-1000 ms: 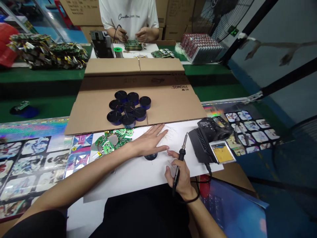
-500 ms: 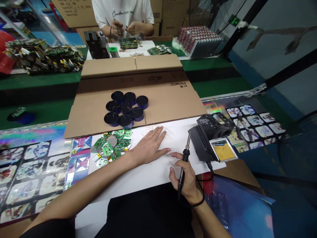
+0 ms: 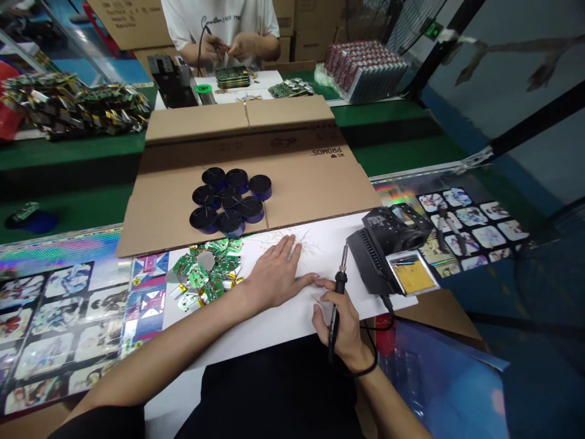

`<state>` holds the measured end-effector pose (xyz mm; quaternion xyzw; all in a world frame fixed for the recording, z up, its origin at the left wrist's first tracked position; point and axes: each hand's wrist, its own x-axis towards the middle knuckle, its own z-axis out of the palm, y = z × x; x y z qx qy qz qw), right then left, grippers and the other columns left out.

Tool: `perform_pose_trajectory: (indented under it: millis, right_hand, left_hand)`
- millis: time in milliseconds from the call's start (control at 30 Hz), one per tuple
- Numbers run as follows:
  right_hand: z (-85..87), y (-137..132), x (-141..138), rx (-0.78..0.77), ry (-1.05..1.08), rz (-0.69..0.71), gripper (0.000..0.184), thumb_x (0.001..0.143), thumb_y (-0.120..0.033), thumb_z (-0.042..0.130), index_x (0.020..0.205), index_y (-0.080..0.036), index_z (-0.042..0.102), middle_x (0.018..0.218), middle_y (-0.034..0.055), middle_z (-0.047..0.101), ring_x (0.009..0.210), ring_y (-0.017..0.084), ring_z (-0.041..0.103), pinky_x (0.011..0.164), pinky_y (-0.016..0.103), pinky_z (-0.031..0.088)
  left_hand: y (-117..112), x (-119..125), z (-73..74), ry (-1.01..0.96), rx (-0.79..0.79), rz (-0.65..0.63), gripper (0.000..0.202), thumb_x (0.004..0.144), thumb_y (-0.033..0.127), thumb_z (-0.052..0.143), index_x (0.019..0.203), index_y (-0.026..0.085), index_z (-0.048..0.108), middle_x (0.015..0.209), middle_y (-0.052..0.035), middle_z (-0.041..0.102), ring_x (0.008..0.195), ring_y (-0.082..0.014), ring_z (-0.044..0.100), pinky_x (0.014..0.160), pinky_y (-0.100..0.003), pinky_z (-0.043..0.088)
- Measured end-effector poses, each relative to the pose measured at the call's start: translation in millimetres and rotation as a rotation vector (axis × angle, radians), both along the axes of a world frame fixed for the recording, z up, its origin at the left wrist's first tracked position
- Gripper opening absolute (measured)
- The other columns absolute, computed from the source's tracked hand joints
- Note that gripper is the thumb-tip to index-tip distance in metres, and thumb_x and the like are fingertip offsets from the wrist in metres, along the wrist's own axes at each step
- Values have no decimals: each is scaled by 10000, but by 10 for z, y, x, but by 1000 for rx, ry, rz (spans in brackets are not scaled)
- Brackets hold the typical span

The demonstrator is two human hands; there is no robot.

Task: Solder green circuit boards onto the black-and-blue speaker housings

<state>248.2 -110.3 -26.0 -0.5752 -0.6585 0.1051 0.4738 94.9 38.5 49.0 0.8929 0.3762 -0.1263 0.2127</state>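
Note:
My left hand [image 3: 275,274] lies flat on the white paper [image 3: 269,320], fingers stretched toward a scatter of thin wires [image 3: 304,242]. A soldering iron [image 3: 337,305] is gripped in my right hand [image 3: 345,326], its metal tip pointing up and away from me. The left thumb and the right index fingertip are close together; whether they touch I cannot tell. Left of my left hand, green circuit boards [image 3: 214,277] lie in a ring-like heap. Beyond it, several dark blue round cases [image 3: 230,222] with thin wires sit grouped on flattened cardboard [image 3: 311,183].
Right of the iron stands a black soldering station [image 3: 372,259] with a yellow sponge tray [image 3: 411,274]. Pliers [image 3: 450,231] lie farther right. Another dark blue case [image 3: 34,218] is at far left. Across the bench a person [image 3: 223,36] works near stacked boards [image 3: 232,77].
The view has shifted slightly. Both my hands keep nearly the same pose, with the soldering iron still held. The person opposite has brought their hands closer together.

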Motion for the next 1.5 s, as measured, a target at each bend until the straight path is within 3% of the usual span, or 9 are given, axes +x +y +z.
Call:
perform_pose_trajectory:
  millis: [167,367,567,867,1067,1167,1300,1400,1500]
  right_hand:
    - [-2,-20,29,-3,-9,-5,298,910,-56,639,1127,-245,559,1240,145,741,1149,283,751,962,481,644]
    - [66,29,34,-76,-107,65,321,902,-36,624,1144,-243,581,1300,141,739,1180,297,703,979,504,606]
    - [106,191,-20,-150,-219,79,295,908,-49,618,1130,-243,611,1321,131,739,1219,321,670,995,526,544]
    - [96,398,114,-114,-246,56,235,957,-102,633,1151,-233,622,1338,148,741,1238,330,680,997,521,545]
    - [119,144,181,-39,16,100,262,1052,-186,532,1280,-263,636,1156,97,788,1113,284,727,963,493,599]
    - [53,-95,161,-17,209,-23,335,1107,-351,459,1415,-259,557,902,35,715,807,228,700,770,417,604]
    - [-50,-321,91,0,335,-228,375,1094,-474,491,1403,-263,511,896,17,638,716,194,647,669,364,555]
    - [-87,-390,65,-23,347,-273,376,1082,-488,506,1368,-248,543,963,41,621,777,199,658,698,368,561]
    - [-100,-430,75,-64,361,-263,315,1079,-416,528,1345,-254,571,1015,51,640,857,202,678,759,372,585]
  left_hand:
    - [122,-169,-28,-95,27,-27,804,1132,594,370,1682,8,346,1786,-248,191,1694,-356,202,1389,-498,252]
    - [401,-748,-69,-151,55,-27,681,1148,528,317,1635,75,466,1766,-190,323,1638,-337,377,1356,-509,348]
    - [250,-993,-130,-183,37,5,744,1145,613,255,1633,101,483,1757,-149,357,1647,-303,361,1377,-500,315]
    - [99,-759,-64,-258,-152,62,796,1133,668,262,1718,130,319,1806,-106,209,1694,-259,219,1399,-464,236]
    - [144,-783,-87,-385,-124,56,689,1146,601,333,1699,193,381,1812,-61,218,1691,-251,245,1396,-471,264]
    - [221,-786,-99,-454,-34,-37,512,1164,467,370,1547,219,603,1742,-57,429,1611,-246,441,1355,-463,382]
    - [422,-527,-62,-511,67,-279,379,1153,319,435,1326,203,752,1397,-89,745,1282,-237,709,1149,-417,578]
    - [610,-175,-95,-506,130,-406,342,1143,300,472,1232,184,781,1229,-110,778,1151,-250,714,1047,-407,592]
    - [760,138,-210,-492,176,-512,326,1132,285,489,1196,169,787,1210,-125,770,1165,-269,683,1080,-423,559]
